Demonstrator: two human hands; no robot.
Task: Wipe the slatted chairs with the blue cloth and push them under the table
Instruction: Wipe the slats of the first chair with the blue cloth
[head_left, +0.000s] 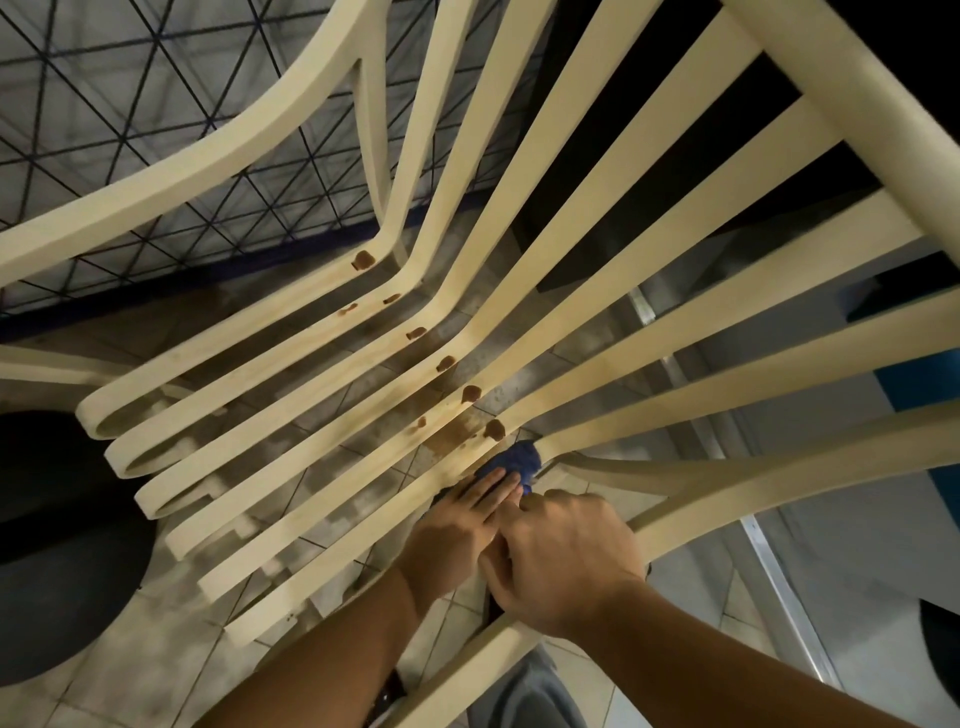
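Note:
A cream slatted plastic chair (519, 291) fills the view, seen from close above. Brown stains dot several slats where the seat bends up into the back. A small bunched blue cloth (517, 460) lies on the nearest seat slat at that bend. My left hand (462, 525) presses flat on the cloth with straight fingers. My right hand (566, 556) sits right beside it, its fingers curled round the chair's near armrest (675, 525). The table is not plainly in view.
A wire mesh panel (156, 130) with a dark blue lower edge stands behind the chair at upper left. A dark round object (57, 545) sits at the left edge. Dirty floor tiles (171, 670) show between the slats. A metal strip (779, 587) runs along the floor at right.

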